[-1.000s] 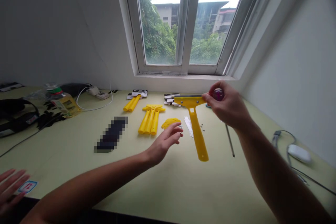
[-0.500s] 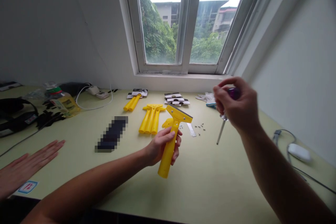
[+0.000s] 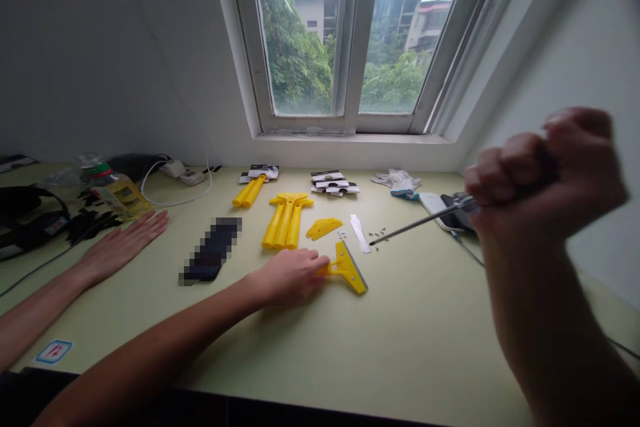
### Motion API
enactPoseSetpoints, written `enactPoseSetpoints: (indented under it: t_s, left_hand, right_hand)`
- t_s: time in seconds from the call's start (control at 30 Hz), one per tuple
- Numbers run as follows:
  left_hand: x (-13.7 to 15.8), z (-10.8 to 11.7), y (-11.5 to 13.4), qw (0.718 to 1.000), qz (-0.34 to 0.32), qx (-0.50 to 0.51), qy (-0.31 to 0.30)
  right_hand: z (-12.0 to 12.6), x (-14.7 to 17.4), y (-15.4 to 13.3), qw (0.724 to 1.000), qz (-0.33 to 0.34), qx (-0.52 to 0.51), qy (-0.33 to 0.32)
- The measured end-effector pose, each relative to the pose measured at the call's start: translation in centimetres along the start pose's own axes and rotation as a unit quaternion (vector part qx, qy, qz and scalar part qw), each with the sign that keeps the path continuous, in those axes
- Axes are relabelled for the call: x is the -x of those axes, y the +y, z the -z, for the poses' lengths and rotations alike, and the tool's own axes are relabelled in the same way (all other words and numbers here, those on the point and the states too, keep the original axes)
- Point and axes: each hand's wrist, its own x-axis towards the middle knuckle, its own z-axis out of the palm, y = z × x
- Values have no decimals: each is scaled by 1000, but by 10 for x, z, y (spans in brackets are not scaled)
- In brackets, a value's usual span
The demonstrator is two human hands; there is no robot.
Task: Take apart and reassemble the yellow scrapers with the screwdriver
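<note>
My left hand (image 3: 293, 275) is closed round the handle of a yellow scraper (image 3: 350, 268), low over the table. Two screws show on the scraper's head, and a grey blade edge faces right. Raised at the right, my right hand (image 3: 545, 177) grips a screwdriver (image 3: 420, 221), whose shaft points down and to the left; its handle is mostly hidden in my fist. Beyond the scraper lie yellow plastic plates (image 3: 324, 227), several small nuts (image 3: 342, 234), white blade strips (image 3: 359, 233) and several loose screws (image 3: 384, 232).
Several yellow scraper handles (image 3: 286, 221) lie side by side, with two more handles (image 3: 249, 191) behind. Packaging cards (image 3: 333, 183) and gloves (image 3: 397, 180) are near the wall. Another person's hand (image 3: 127, 240) rests flat at left, near a bottle (image 3: 117, 190). A dark, pixelated object (image 3: 213, 250) lies between.
My left hand has lowered the scraper and turned its head to the right. My right hand has moved right and up with the screwdriver. The other person's hand has slid forward.
</note>
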Motion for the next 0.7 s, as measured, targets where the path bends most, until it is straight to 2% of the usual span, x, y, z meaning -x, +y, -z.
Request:
enactPoseSetpoints:
  t_s: [0.13, 0.3, 0.47, 0.7]
  left_hand:
    - [-2, -5, 0, 998, -31, -50, 19]
    - [-2, -9, -1, 996, -51, -57, 38]
    - [-2, -12, -1, 996, -52, -56, 41]
    - [-2, -12, -2, 997, -51, -48, 43]
  right_hand:
    - [-20, 23, 35, 994, -72, -49, -68]
    - [-24, 38, 66, 987, -114, -12, -113]
    - [-24, 41, 77, 985, -129, 14, -115]
    - [-25, 39, 79, 986, -122, -8, -114]
